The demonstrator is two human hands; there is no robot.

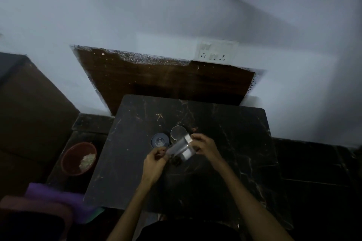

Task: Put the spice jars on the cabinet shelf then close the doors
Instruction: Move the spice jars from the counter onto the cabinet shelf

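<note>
Clear jar (180, 147), tilted, above dark table (235, 143): left hand (154, 160) grips its base, right hand (203, 146) grips its lid end. Two jars (160, 140) upright just behind.

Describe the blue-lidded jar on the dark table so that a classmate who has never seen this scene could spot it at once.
Start at the dark marble table below the wall socket. Just beyond the left hand stands the blue-lidded jar, beside a clear jar. Its round blue top sets it apart from that one and from the tilted clear jar held in both hands.
</note>
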